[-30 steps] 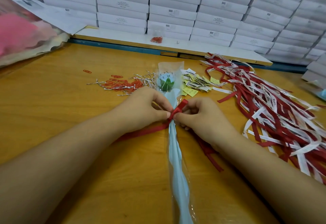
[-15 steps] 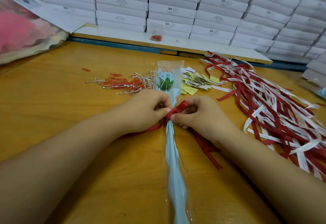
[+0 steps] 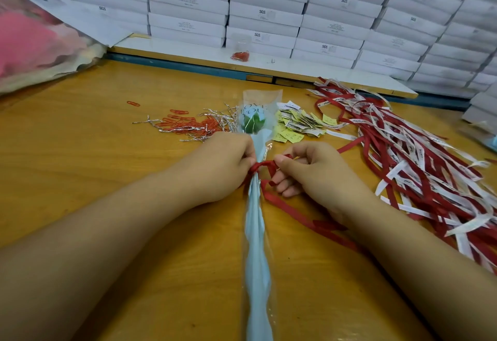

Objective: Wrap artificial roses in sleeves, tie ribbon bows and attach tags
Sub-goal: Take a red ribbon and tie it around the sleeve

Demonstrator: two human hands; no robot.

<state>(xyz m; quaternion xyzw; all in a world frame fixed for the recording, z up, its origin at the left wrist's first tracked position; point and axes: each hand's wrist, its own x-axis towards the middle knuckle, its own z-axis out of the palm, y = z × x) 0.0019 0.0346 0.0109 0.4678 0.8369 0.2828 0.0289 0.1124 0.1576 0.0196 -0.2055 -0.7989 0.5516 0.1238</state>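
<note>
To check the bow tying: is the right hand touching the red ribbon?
Touching. The head view shows the right hand pinching a loop of the red ribbon between thumb and finger.

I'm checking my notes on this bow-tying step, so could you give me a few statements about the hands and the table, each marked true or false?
1. Both the left hand and the right hand pinch the red ribbon around the sleeved rose. True.
2. The loose ribbon pile lies to the person's left. False: it lies to the right.
3. Yellow tags lie beyond the right hand. True.
4. The sleeved rose stands upright. False: it lies flat on the table.
5. The paper clips are blue. False: they are red.
</note>
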